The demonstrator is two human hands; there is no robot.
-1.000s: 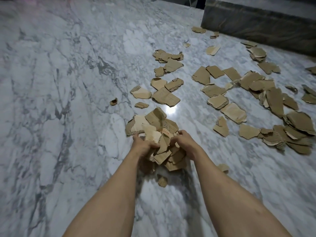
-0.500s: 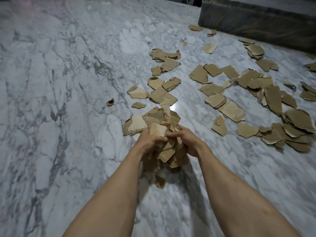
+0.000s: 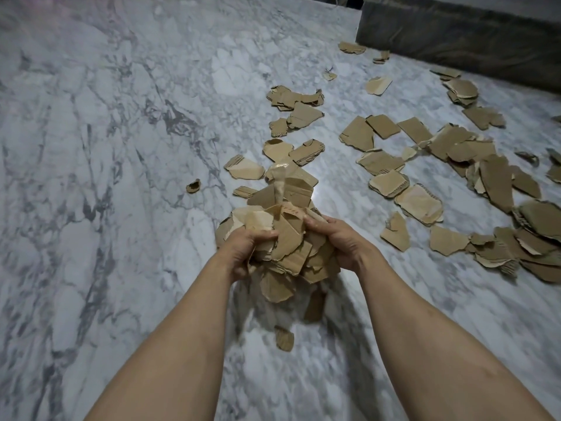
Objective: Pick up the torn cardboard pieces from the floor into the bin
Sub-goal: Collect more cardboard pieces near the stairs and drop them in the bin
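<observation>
Wide white marble floor (image 3: 121, 208) veined in grey, with a dark stone ledge (image 3: 455, 34) across the far right. Strewn over the right half, torn cardboard pieces (image 3: 498, 183): flat brown scraps with ragged, corrugated edges, some pale on the peeled face, many overlapping. Held up above the floor between both hands, a thick bundle of cardboard (image 3: 288, 244), pieces sticking out at all angles, one pale strip standing upright from the top. Left hand (image 3: 246, 253) clenched around the bundle's left side, right hand (image 3: 337, 241) grasping its right side, fingers curled in. Faint reddish marks on one top piece, too blurred to read. Below the bundle, one small scrap (image 3: 284, 338) on the floor.
</observation>
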